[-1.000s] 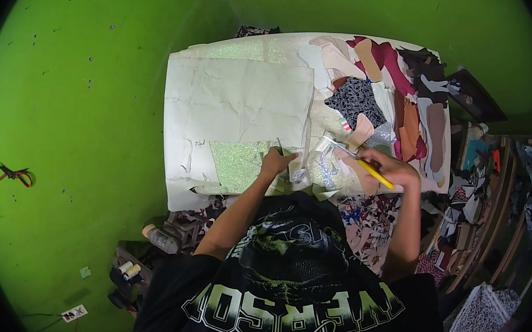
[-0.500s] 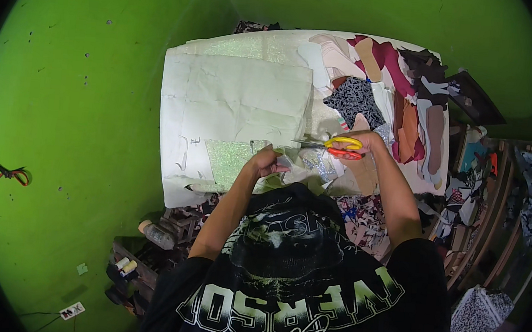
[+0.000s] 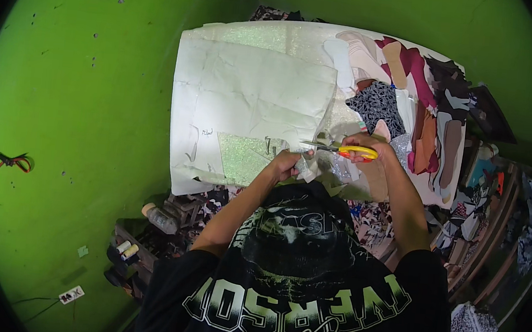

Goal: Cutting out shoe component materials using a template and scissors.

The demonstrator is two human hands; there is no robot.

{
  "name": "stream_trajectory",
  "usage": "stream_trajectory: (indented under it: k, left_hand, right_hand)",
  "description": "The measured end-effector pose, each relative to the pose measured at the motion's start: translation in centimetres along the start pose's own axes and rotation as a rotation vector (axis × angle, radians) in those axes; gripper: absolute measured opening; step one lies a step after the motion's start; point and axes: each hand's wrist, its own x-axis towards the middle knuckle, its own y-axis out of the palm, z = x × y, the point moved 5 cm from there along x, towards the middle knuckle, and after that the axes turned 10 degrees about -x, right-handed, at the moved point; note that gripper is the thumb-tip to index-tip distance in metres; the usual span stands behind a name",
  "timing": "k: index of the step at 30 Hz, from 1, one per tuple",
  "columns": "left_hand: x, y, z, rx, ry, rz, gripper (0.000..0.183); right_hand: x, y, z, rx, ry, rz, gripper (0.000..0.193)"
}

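- Left hand [image 3: 285, 165] pinches glitter scrap [image 3: 307, 168] at frame centre, keeping it taut for the blades.
- Right hand [image 3: 361, 148] grips scissors [image 3: 342, 150], tips pointing left over the tabletop [image 3: 252, 101].

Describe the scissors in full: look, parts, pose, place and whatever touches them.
The scissors have yellow-orange plastic handles and slim grey metal blades. They lie roughly level, handles to the right and blades pointing left, over the near edge of the big white sheet. The right hand grips the handles. The blade tips sit just above the small pale scrap pinched by the left hand; whether they touch it is unclear.
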Motion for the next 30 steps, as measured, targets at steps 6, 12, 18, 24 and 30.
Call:
stream_trajectory:
  k: [6, 12, 18, 24, 30]
  left_hand:
    - [0.6, -1.1, 0.1, -0.067, 0.014, 0.040, 0.029]
    - [0.0, -0.1, -0.2, 0.070, 0.060, 0.016, 0.035]
    - [1.2, -0.7, 0.4, 0.113, 0.093, -0.015, 0.031]
    - [0.4, 0.4, -0.3, 0.016, 0.072, 0.069, 0.041]
    - [-0.1, 1.3, -0.7, 0.050, 0.152, 0.046, 0.037]
  right_hand:
    - [0.0, 1.3, 2.9, 0.049, -0.071, 0.096, 0.020]
    - [0.7, 1.2, 4.1, -0.047, -0.060, 0.090, 0.017]
    - [2.5, 0.7, 4.3, 0.023, 0.035, 0.099, 0.017]
    - [3.8, 0.7, 6.5, -0.099, 0.014, 0.179, 0.020]
    - [4.3, 1.1, 7.6, -0.178, 0.008, 0.201, 0.016]
